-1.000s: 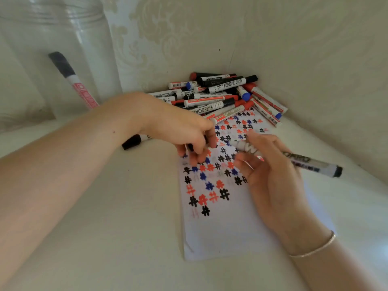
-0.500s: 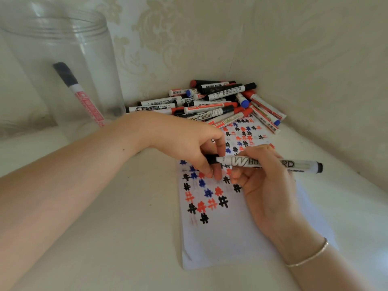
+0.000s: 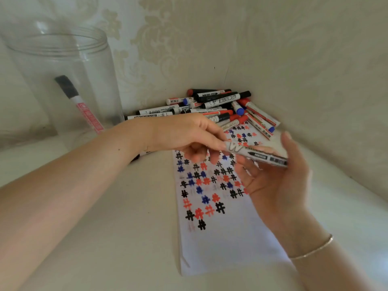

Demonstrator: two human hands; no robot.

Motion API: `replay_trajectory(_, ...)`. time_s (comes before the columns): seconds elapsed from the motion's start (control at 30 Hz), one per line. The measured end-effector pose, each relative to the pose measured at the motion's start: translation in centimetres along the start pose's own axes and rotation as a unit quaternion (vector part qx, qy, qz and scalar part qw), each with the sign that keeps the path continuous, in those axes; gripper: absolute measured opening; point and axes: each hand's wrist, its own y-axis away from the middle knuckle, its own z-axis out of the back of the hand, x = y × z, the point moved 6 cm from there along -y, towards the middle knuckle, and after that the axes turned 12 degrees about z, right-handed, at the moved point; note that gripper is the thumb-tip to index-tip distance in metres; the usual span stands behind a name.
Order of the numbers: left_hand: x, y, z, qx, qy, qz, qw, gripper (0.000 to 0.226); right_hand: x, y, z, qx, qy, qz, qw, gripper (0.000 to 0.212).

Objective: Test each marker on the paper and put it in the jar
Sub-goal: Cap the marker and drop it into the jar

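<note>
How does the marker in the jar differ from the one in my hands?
The jar marker leans upright inside the jar; the held marker lies nearly level above the paper. The jar marker has a pink label, the held one grey and black print. Nothing touches the first; the left hand pinches the second.

Motion blur on the right hand [image 3: 279, 181] and the marker [image 3: 256, 154] it shares with the left hand [image 3: 189, 135]; the marker's label is unreadable past a big "W", and its left end is covered by left fingers, cap state unclear. Jar [image 3: 63, 80] rim soft, left wall cut by the frame edge. Left hand hides the near markers in the pile [image 3: 220, 106] and the paper's [image 3: 220, 238] top-left corner. Both forearms run out of frame.
</note>
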Motion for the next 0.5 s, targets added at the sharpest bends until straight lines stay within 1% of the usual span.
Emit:
replay_trajectory(0.03, -0.2, 0.0, 0.3, -0.026, 0.003, 0.002, 1.000, 0.014, 0.8, -0.5, 0.6, -0.040, 0.013, 0.029, 0.999, 0.031)
replay_trajectory(0.07, -0.2, 0.0, 0.7, -0.059, 0.002, 0.005, 0.998, 0.018, 1.5, -1.0, 1.0, -0.073, 0.050, 0.062, 0.994, 0.028)
replay_trajectory(0.1, -0.4, 0.0, 1.0, -0.097, 0.001, 0.007, 0.995, 0.023, 2.0, -1.3, 1.1, -0.089, 0.110, 0.091, 0.986, 0.026)
replay_trajectory(0.17, -0.7, 0.1, 1.6, -0.213, -0.018, -0.004, 0.977, 0.039, 2.3, -1.7, 0.3, -0.076, 0.246, 0.133, 0.957, 0.027)
replay_trajectory(0.2, -0.8, 0.3, 1.9, -0.282, -0.031, -0.021, 0.959, 0.047, 2.1, -1.8, -0.4, -0.061, 0.290, 0.149, 0.943, 0.032)
replay_trajectory(0.23, -1.0, 0.6, 2.1, -0.339, -0.033, -0.043, 0.939, 0.050, 1.9, -1.7, -1.1, -0.051, 0.310, 0.160, 0.936, 0.038)
replay_trajectory(0.27, -1.1, 0.9, 2.2, -0.374, -0.023, -0.062, 0.925, 0.049, 1.8, -1.6, -1.8, -0.049, 0.315, 0.169, 0.933, 0.046)
replay_trajectory(0.3, -1.3, 1.3, 2.4, -0.392, -0.008, -0.078, 0.917, 0.046, 1.9, -1.5, -2.4, -0.052, 0.312, 0.178, 0.932, 0.052)
replay_trajectory(0.33, -1.5, 1.6, 2.7, -0.402, 0.007, -0.089, 0.911, 0.043, 2.1, -1.5, -2.9, -0.058, 0.303, 0.187, 0.933, 0.053)
replay_trajectory(0.5, -3.2, 3.5, 3.4, -0.437, 0.047, -0.136, 0.888, 0.035, 3.7, -1.6, -4.6, -0.046, 0.288, 0.201, 0.935, 0.042)
